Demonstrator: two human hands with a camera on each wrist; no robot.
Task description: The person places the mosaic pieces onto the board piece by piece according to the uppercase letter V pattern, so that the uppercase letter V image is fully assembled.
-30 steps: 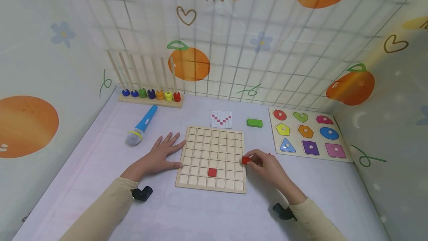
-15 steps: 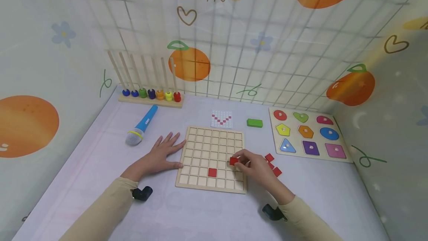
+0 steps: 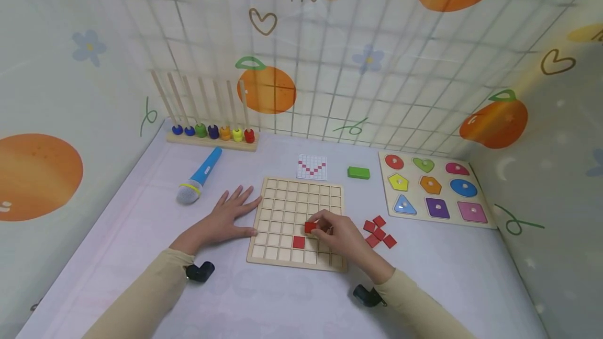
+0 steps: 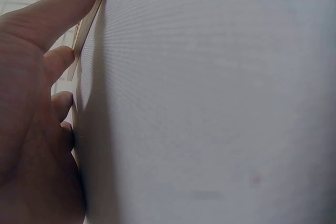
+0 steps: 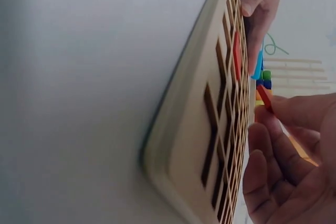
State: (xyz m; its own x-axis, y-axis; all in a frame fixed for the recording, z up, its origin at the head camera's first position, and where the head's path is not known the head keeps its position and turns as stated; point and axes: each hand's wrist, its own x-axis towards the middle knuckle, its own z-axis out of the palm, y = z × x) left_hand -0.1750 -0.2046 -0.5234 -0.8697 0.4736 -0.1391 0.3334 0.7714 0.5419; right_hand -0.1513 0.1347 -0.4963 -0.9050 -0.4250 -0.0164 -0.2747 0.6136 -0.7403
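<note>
A wooden grid board point(image 3: 254, 261) lies on the table, with one red square tile point(image 3: 299, 243) in a cell of its second row from the front. My right hand point(image 3: 341, 234) pinches another red tile point(image 3: 310, 227) between thumb and fingertips, just above the board and to the upper right of the placed one. The right wrist view shows this held tile point(image 5: 265, 98) tilted and apart from the grid. With fingers spread, my left hand point(image 3: 227, 217) rests flat on the table, its thumb and fingertips touching the board's left edge. Several loose red tiles point(image 3: 379, 233) lie right of the board.
Behind the board are a small pattern card point(image 3: 312, 167) and a green block point(image 3: 359, 173). A toy microphone point(image 3: 200, 177) and a bead rack point(image 3: 212, 142) stand back left. A shape puzzle board point(image 3: 435, 188) lies at the right.
My right hand has carried the pinched red tile leftward from the board's right edge to above its middle, uncovering the loose tiles at the right. The left hand stays in place.
</note>
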